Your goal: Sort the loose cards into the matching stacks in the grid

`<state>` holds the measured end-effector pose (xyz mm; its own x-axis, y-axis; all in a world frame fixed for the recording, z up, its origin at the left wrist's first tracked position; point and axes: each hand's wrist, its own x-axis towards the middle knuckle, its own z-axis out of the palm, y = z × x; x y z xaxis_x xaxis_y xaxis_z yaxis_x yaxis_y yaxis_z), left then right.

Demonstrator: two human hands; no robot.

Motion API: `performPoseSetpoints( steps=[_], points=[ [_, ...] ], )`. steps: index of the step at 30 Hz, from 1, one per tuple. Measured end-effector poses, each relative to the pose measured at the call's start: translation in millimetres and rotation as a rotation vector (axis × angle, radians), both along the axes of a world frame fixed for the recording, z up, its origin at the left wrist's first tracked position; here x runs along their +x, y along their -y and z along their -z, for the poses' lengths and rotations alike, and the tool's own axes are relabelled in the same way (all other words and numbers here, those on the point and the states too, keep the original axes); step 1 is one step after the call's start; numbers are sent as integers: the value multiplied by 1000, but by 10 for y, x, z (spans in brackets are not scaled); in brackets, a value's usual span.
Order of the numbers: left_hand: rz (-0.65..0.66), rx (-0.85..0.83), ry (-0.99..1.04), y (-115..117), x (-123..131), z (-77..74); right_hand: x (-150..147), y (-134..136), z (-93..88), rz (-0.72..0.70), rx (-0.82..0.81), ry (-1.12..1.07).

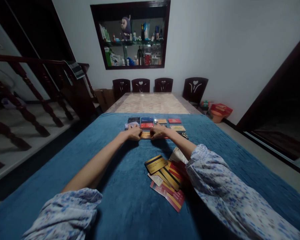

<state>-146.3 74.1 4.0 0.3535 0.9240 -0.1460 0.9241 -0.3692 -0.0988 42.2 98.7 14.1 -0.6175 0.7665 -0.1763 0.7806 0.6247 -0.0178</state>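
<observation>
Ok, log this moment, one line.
left hand: at gold card, left end | right hand: its right end | card pile: on blue cloth

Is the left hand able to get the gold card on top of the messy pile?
Probably yes: only blue cloth shows between the left hand and that gold card, and nothing seems to cover it.

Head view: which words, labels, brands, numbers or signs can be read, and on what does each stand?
No text can be read with certainty.
Uppermost loose gold card: lines of print, too small.
Nearest loose card, red and gold: characters, too blurred.
Cream card laid out farther off: print, too small.
Red container in the wall cabinet: markings, too small.
</observation>
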Motion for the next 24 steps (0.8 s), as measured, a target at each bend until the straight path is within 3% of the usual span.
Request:
performPoseSetpoints(
  steps=[9,18,24],
  points=[
    [2,34,15,21,18,53,-1,39,16,58,16,-43],
    [-21,97,78,182,22,88,-85,258,32,199,61,-73],
    [-19,131,110,239,21,89,-63,326,27,180,97,-70]
  ],
)
